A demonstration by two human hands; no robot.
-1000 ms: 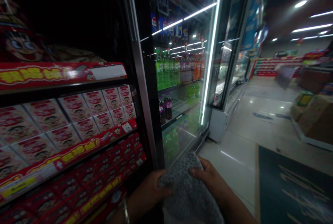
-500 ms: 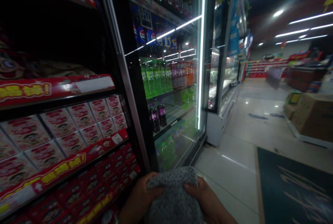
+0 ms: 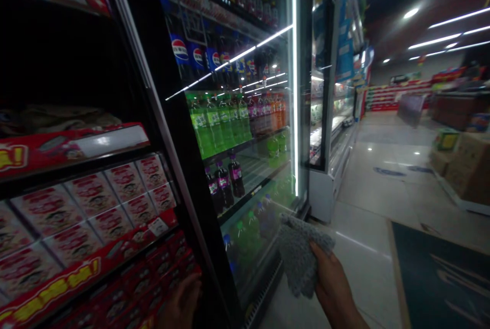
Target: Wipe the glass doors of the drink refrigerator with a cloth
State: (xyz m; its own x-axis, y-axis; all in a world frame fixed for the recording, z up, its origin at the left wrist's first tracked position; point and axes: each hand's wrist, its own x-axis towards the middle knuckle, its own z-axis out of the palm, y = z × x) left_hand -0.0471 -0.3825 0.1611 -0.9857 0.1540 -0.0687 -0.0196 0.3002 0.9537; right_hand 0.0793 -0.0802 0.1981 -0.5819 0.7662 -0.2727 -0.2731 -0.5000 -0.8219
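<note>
A grey speckled cloth [image 3: 300,257], folded and hanging down, is gripped by my right hand [image 3: 334,280], with the thumb pressed on its near face. Behind the cloth stands the glass door [image 3: 260,217] of a drinks fridge; I cannot tell whether cloth and glass touch. Low in the view, my left hand [image 3: 181,301] is dim and partly cut off by the bottom edge. Its fingers look loosely bent and apart, with nothing in them. Nearest to it are the red boxes [image 3: 130,293] on the lower shelf and the fridge's dark frame.
Inside the fridge are green bottles [image 3: 218,122], dark purple-labelled bottles [image 3: 235,176] and Pepsi bottles [image 3: 197,56]. White and red cartons [image 3: 92,191] fill a shelf at left. A green mat [image 3: 440,273] lies on the tiled floor, with cardboard boxes [image 3: 472,166] beyond it.
My left hand has let go of the cloth and moved left. My right hand has carried the cloth rightward and up. The view has shifted, showing more of the fridge.
</note>
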